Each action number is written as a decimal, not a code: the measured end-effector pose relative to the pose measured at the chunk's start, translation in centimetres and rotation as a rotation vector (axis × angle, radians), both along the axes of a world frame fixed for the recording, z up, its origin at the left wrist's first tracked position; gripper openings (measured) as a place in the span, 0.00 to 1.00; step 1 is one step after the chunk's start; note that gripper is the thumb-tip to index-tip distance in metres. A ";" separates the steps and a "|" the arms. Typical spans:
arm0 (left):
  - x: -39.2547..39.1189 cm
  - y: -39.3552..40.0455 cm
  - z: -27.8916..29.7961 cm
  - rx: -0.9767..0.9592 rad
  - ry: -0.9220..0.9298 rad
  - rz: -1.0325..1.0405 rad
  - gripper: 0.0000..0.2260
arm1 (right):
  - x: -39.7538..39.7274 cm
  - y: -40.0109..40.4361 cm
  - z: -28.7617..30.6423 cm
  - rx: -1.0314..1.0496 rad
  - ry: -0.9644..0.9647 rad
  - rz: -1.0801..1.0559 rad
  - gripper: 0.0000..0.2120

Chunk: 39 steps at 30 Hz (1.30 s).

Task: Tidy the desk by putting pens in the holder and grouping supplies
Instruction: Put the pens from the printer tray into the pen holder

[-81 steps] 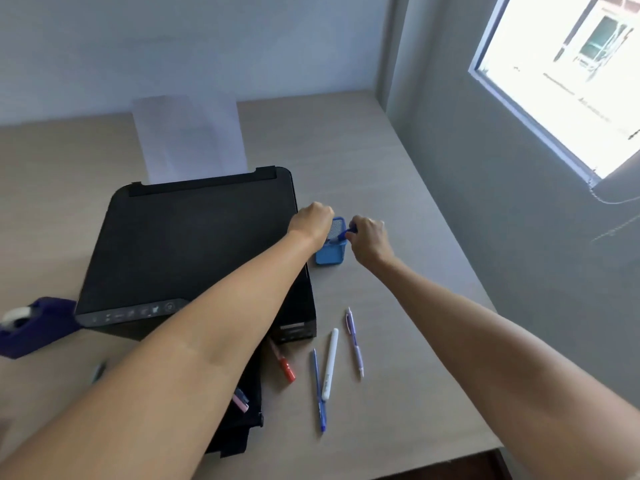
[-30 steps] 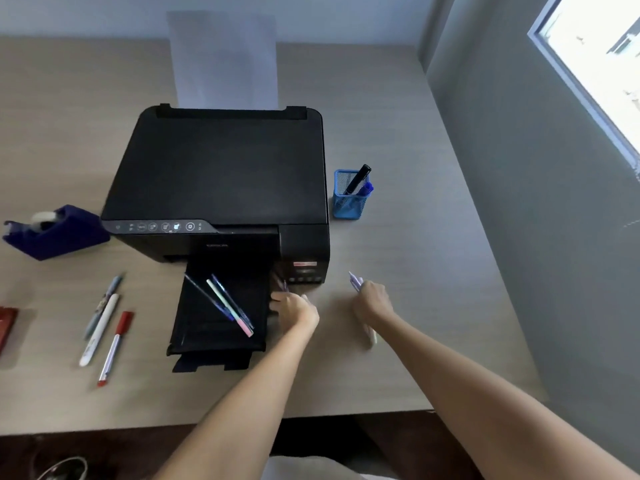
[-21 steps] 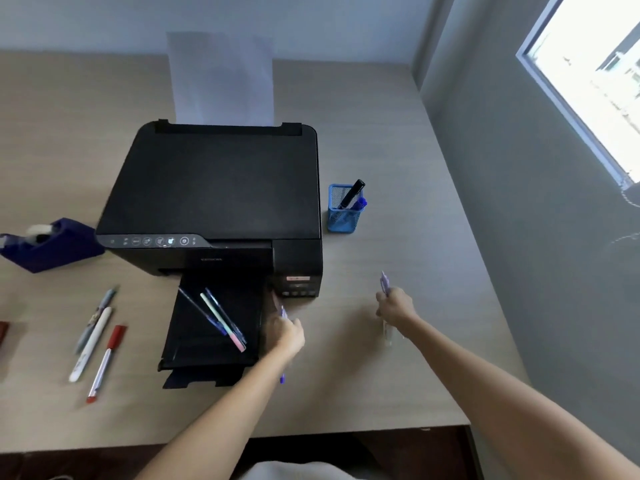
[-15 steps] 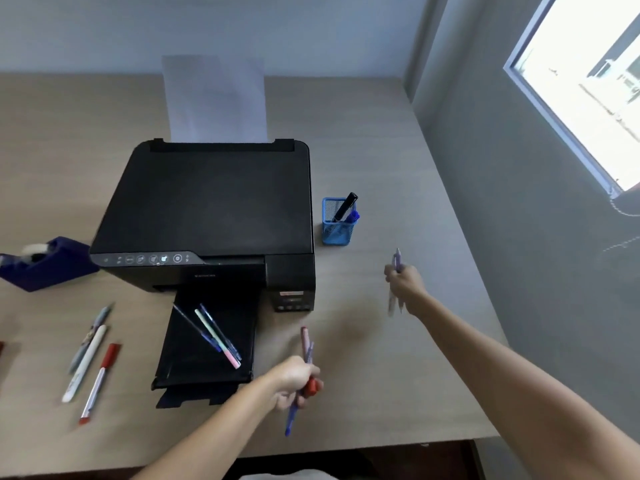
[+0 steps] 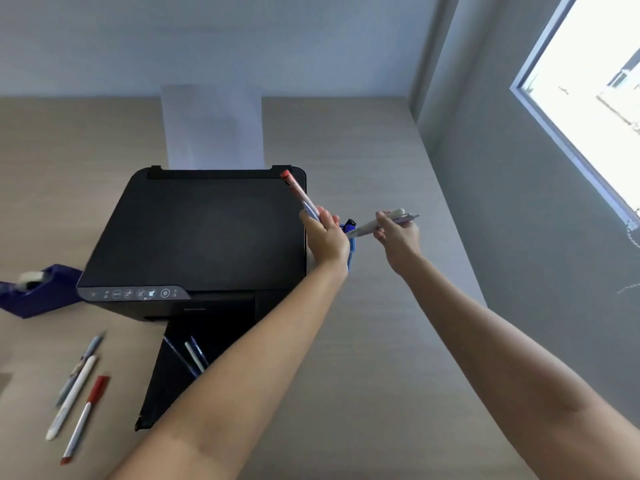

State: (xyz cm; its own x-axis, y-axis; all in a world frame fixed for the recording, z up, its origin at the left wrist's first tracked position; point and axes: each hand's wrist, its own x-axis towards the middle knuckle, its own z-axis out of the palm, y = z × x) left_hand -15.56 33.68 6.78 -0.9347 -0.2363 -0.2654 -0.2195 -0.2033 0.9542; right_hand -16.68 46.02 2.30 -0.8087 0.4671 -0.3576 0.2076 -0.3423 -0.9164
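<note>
My left hand (image 5: 325,237) grips a red-capped pen and a blue pen (image 5: 300,195), their ends pointing up and left over the printer's corner. My right hand (image 5: 398,237) holds a white pen and a purple pen (image 5: 384,221), tips aimed left at the blue mesh pen holder (image 5: 351,247). The holder stands right of the printer, mostly hidden behind my left hand; a black marker cap (image 5: 350,223) sticks out of it. Three more pens (image 5: 78,389) lie at the front left of the desk. Other pens (image 5: 192,355) rest on the printer's output tray.
A black printer (image 5: 201,233) with a sheet of paper (image 5: 213,126) in its rear feed fills the middle of the wooden desk (image 5: 363,358). A dark blue tape dispenser (image 5: 38,289) sits at the left. A grey wall and window bound the right side.
Both hands picked up pens from the desk in front of the printer and carried them up and back to the blue holder. The desk right of the tray no longer holds pens.
</note>
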 end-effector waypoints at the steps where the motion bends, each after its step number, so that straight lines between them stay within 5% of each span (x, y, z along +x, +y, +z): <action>1: -1.2 0.3 -0.3 -0.028 0.032 0.027 0.04 | -0.6 -0.2 -0.5 0.061 -0.034 0.024 0.07; 5: -4.6 1.0 -2.5 -0.162 -0.011 0.039 0.11 | -2.3 -1.1 -2.2 0.358 -0.221 0.166 0.05; 11: -7.0 1.7 -7.0 -0.349 -0.091 -0.070 0.05 | -3.6 -0.9 -2.2 0.512 -0.231 0.285 0.06; 17: -7.3 1.5 -7.2 -0.227 -0.149 -0.100 0.09 | -3.6 0.1 -2.3 0.547 -0.217 0.332 0.11; 25: -6.9 -0.3 -0.3 -0.161 -0.029 -0.231 0.19 | -2.5 -1.1 2.2 0.608 -0.192 0.212 0.17; 33: -5.3 -10.1 6.0 -0.213 0.070 -0.303 0.15 | -2.3 -6.9 7.5 0.694 -0.094 0.242 0.15; 39: -2.6 -23.3 5.1 -0.304 0.007 -0.233 0.08 | -1.8 -16.4 8.2 0.705 -0.071 0.343 0.13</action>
